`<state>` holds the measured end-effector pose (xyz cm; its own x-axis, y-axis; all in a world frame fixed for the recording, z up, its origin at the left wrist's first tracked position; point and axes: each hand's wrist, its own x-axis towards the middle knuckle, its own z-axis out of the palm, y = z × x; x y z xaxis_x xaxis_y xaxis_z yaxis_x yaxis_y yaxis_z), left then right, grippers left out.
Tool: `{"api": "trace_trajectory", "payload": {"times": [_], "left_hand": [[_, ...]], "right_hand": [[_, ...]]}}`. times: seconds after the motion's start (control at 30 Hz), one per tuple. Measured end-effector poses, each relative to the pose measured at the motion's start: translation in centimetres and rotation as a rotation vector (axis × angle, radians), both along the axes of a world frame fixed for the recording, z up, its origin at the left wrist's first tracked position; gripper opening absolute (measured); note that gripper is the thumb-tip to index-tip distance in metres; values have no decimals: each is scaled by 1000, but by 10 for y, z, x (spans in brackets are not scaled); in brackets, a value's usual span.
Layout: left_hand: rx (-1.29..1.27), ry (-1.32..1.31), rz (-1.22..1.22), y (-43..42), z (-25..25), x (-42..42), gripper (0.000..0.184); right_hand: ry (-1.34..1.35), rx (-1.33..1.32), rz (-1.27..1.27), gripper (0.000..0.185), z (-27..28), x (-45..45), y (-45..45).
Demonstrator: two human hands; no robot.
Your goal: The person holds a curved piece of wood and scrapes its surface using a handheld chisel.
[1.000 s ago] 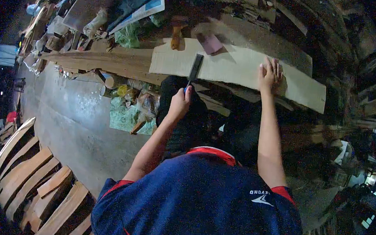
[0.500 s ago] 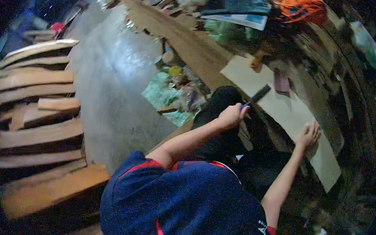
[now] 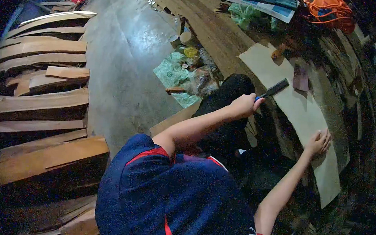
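Observation:
My left hand (image 3: 244, 105) is closed round the blue handle of a tool with a dark, flat blade (image 3: 277, 87). The blade reaches over the near edge of a long pale board (image 3: 301, 109). My right hand (image 3: 318, 143) lies on the board's right part, fingers stretched out and nothing held in them. A dull pink block (image 3: 301, 78) rests by the board's far edge, near the blade's tip. Farther left along that edge is an orange-brown wooden piece (image 3: 278, 52), its far end hard to make out.
Curved wooden pieces (image 3: 41, 101) lie in a row at the left. Green plastic (image 3: 173, 74) and small scraps lie on the grey floor (image 3: 123, 68). A long brown plank (image 3: 204, 19) runs beyond the pale board. An orange bag (image 3: 333, 12) is at the upper right.
The view has turned left, so the board now slants down to the right and more wooden pieces show. My left hand still holds the tool, and my right hand remains on the board.

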<state>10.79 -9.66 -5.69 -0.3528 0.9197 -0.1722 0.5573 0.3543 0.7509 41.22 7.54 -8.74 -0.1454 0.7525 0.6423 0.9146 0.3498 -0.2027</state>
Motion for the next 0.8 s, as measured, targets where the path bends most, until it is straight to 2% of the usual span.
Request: {"api": "trace_trajectory", "payload": {"times": [0.1,0.43,0.5,0.6,0.73,0.8], "left_hand": [[14,6,6,0,0,1,45],[12,-43,-18,2,-1,0,47],[-1,-60,-15,3,-2,1,48],[-19,-65,-14,3,-3,0,49],[-50,-60,-12,3,-3,0,51],[-49,-65,-11,3,-3,0,51]], "right_hand": [[29,62,34,36,-3,2,4],[39,-35,-14,40,-5,3,6],[156,-53,51,39,-3,-1,3],[33,-105,-24,39,7,-3,-3],[14,-42,-30,38,4,-2,-1],[10,-102,-37,38,10,-4,-5]]}}
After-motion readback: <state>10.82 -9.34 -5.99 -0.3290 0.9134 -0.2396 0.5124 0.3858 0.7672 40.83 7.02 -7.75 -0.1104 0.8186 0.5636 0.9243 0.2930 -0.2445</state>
